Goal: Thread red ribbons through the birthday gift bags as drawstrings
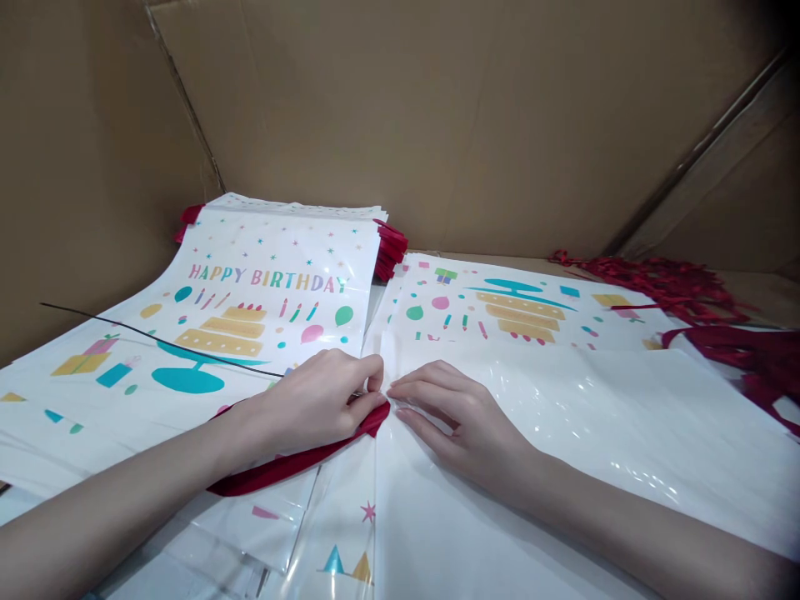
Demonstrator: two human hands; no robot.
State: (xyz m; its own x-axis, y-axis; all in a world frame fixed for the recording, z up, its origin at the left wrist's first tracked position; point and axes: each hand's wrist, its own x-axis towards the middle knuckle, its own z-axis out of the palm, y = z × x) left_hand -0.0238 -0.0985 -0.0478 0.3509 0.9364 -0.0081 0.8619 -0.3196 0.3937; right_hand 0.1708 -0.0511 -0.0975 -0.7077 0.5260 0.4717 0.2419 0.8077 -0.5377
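My left hand (334, 387) is closed in a pinch at the end of a red ribbon (281, 468), which runs back under my wrist. A thin dark rod (156, 337) sticks out to the left from behind this hand. Just right of it, my right hand (447, 408) rests at the left edge of a white plastic sheet (562, 417), its fingers bent and pressed near the ribbon's tip. What lies between its fingertips is too small to make out. A stack of printed birthday bags (268, 242) lies at the left.
More printed sheets (518, 312) lie beyond the white sheet, with cake and balloon pictures. Red shredded strips (662, 279) and a red ribbon bundle (737, 350) are at the right. Red ribbons (391, 248) stick out beside the left stack. Brown cardboard walls (437, 125) rise behind.
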